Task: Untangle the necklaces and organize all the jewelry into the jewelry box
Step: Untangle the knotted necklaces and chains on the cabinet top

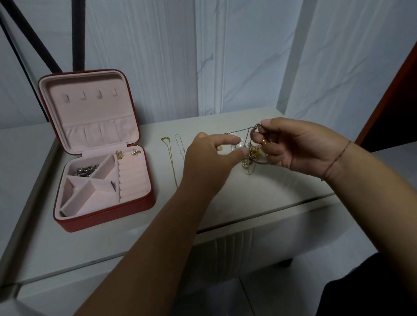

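A: Where is the jewelry box?

B: The red jewelry box [110, 215] sits on the left of the white table [258, 199], with its lid up. A silver chain [87, 169] lies in its far-left part. Two small earrings [119, 154] sit at the far end of the ring rolls.

A: What are the hands doing?

B: The right hand [301, 145] pinches the top of a tangle [252, 153] of chains, pearls and gold bits, and holds it up on the right. The left hand [210, 157] reaches in, finger and thumb stuck out, right by the pearls. I cannot tell if it grips anything.

A: Anything else?

B: A gold necklace [171, 159] and a silver necklace [179, 143] lie straight, side by side, between the box and the hands.
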A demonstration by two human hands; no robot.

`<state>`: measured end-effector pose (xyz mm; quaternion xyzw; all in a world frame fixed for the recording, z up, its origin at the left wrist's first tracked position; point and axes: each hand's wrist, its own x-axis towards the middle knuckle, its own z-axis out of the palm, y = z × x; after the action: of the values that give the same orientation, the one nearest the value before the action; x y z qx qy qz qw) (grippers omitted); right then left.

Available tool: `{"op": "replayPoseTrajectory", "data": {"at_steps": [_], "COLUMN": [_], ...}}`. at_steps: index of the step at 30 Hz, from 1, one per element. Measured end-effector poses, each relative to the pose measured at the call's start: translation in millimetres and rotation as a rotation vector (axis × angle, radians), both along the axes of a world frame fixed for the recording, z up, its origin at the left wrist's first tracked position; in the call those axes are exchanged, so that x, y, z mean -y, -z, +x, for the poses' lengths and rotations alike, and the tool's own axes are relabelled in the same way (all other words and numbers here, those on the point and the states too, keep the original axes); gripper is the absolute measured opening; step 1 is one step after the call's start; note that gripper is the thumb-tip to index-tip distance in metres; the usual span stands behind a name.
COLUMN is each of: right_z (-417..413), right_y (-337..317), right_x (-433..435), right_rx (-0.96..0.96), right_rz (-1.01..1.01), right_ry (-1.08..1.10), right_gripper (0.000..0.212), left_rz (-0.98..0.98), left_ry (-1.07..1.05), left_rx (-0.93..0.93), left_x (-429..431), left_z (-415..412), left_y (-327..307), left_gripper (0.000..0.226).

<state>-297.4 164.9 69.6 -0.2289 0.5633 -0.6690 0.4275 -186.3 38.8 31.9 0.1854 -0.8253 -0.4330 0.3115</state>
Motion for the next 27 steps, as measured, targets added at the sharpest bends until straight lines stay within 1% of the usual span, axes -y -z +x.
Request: {"op": "replayPoseTrajectory", "data": {"at_steps": [3, 7, 11, 16, 19, 23, 27], "right_z": [0.7, 1.6, 2.9, 3.3, 2.1, 1.0, 1.7], "right_y": [-0.8, -2.3, -4.1, -4.8, -4.3, -3.8, -3.8], "right_x": [-0.2, 0.0, 0.4, 0.1, -0.5, -1.1, -0.4], "right_rx": [-0.049, -0.067, -0.062, -0.047, -0.037, -0.034, -0.045], "right_rz": [0.008, 0.004, -0.004, -0.005, -0.003, 0.000, -0.002], "right_ry": [-0.011, -0.004, -0.002, 0.017, 0.032, 0.040, 0.012], "right_gripper": [0.012, 0.012, 0.012, 0.012, 0.011, 0.011, 0.012], "left_rz": [0.006, -0.027, -0.020, -0.007, 0.022, 0.048, 0.049], "left_ry": [-0.010, -0.040, -0.049, -0.039, -0.014, 0.011, -0.002], "left_rx": [0.005, 0.031, 0.030, 0.030, 0.020, 0.024, 0.030], "left_x": [-1.1, -2.1, -2.6, -2.5, -1.5, -1.4, -3.2], "left_z": [0.9, 0.9, 1.6, 2.4, 3.0, 2.9, 1.1], "left_y": [-1.0, -2.0, -2.7, -3.9, -3.6, -2.9, -2.3], "left_gripper": [0.029, 0.028, 0.022, 0.007, 0.004, 0.008, 0.026]}}
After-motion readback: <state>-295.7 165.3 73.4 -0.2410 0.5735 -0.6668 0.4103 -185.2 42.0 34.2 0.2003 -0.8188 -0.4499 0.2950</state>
